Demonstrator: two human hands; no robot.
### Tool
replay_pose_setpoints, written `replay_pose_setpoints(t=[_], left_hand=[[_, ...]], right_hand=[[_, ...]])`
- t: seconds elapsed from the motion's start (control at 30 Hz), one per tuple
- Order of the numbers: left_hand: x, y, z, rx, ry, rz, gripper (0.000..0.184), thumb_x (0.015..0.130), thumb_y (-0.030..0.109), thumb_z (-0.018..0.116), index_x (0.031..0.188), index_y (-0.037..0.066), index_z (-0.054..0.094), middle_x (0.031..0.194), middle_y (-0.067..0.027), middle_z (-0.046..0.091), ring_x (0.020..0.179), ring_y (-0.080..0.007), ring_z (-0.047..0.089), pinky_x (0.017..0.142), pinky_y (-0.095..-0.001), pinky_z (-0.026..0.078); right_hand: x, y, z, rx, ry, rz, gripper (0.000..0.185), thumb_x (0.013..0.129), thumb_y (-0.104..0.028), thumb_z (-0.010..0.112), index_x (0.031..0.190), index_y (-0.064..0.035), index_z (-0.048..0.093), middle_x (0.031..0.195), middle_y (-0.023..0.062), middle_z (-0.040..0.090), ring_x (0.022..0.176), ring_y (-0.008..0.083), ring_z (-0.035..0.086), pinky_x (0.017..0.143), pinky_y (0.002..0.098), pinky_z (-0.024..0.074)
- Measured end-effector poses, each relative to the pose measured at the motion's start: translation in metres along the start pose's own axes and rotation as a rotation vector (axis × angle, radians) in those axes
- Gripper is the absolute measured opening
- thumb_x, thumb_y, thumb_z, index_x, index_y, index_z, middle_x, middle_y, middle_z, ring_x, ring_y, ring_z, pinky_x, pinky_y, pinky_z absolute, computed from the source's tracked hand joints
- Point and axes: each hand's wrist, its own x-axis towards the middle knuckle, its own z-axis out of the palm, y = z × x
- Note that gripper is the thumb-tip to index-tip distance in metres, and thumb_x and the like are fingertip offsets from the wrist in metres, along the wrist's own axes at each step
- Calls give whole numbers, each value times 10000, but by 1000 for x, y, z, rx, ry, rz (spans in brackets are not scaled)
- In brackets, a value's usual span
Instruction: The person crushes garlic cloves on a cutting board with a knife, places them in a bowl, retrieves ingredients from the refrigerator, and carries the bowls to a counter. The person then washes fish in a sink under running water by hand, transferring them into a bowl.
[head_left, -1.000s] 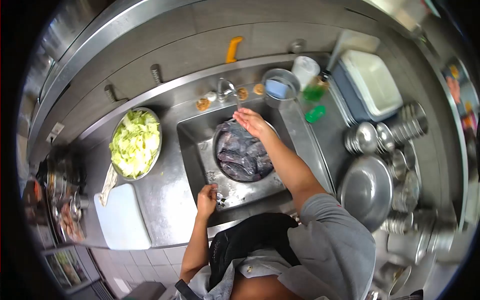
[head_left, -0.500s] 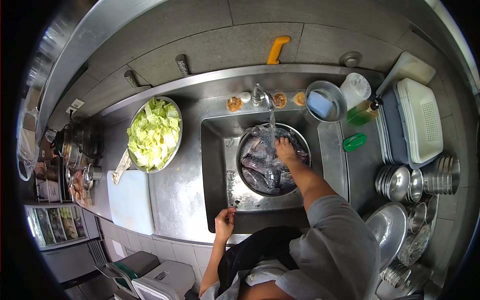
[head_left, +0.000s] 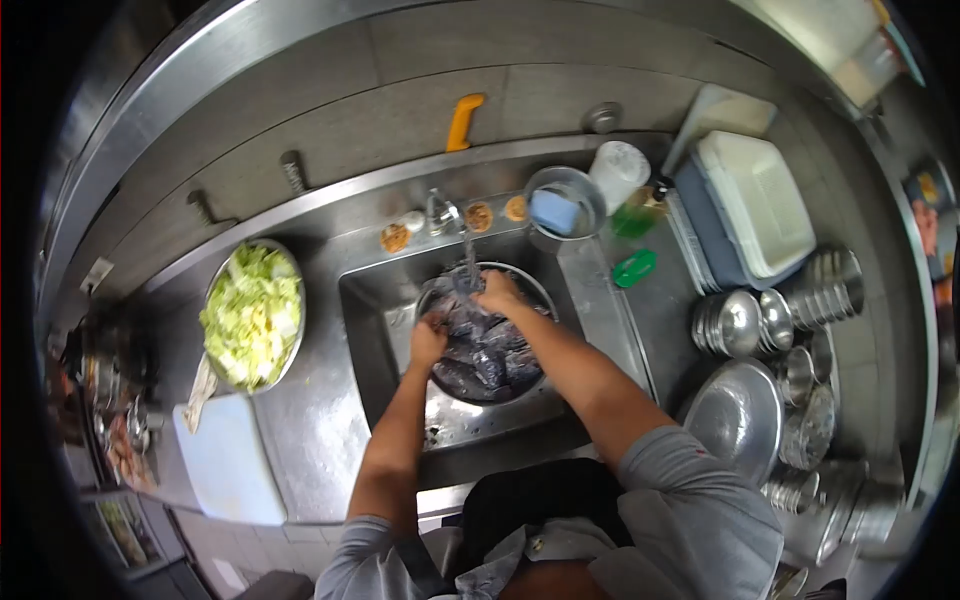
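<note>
A steel sink set in the metal tabletop contains a round metal bowl heaped with dark fish. The faucet sends a water stream down onto the bowl's far part, between the hands and the sink's back edge. Brown scourers lie beside the faucet; to their right stand a pot with a blue sponge inside, a white container and a green brush. Left of the sink are a basin of chopped leaves and a white cutting board.

The right forearm crosses the bowl's right side. One fish near the front runs lengthwise toward the person; another, to its left, slants from far left to near right. Which ends are heads cannot be told.

The right hand bends its fingers beside the stream, the left hand curls at the bowl's left side; whether either grips a fish is unclear.
</note>
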Motion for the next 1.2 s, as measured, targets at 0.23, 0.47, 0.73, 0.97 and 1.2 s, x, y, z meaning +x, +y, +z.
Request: replay_pose_setpoints(t=[0.23,0.47,0.73,0.97,1.2], left_hand=[[82,-34,50,588,-253,52,591,869,236,636,1412,36,521,1459,-203,516,1312,-380,526,1108,-458,424],[89,-24,58,816,-459,300,505,911,352,599,1336,82,564,1315,-212,610,1217,-394,591,1018,-500,480],[121,56,33,507,-512,451,481,819,368,737,1131,12,656,1105,-264,694,1044,-434,669,898,-512,533],[92,151,-30,330,-440,495,487,734,326,841,1075,15,684,1046,-242,715,1033,-420,678,885,-490,523],[66,179,-65,108,-536,484,445,769,137,846,1167,21,685,988,-108,722,936,-200,667,872,-359,523]], right_hand=[[-55,16,-32,83,182,-161,597,804,-309,812,1281,-5,621,1252,245,666,1175,368,642,1013,407,496],[-265,76,-136,652,265,-31,543,898,-267,788,1330,-16,575,1051,94,696,926,177,660,787,328,556],[-481,168,-209,-153,925,293,450,921,-285,744,1266,-13,645,1108,156,720,1045,245,680,897,344,510],[-352,98,-186,213,675,-24,359,971,-286,685,1244,-52,678,1148,138,729,1054,243,699,899,348,543],[-107,0,-85,375,242,-421,740,792,-175,856,1430,-55,500,1260,186,654,1172,281,643,990,397,514]])
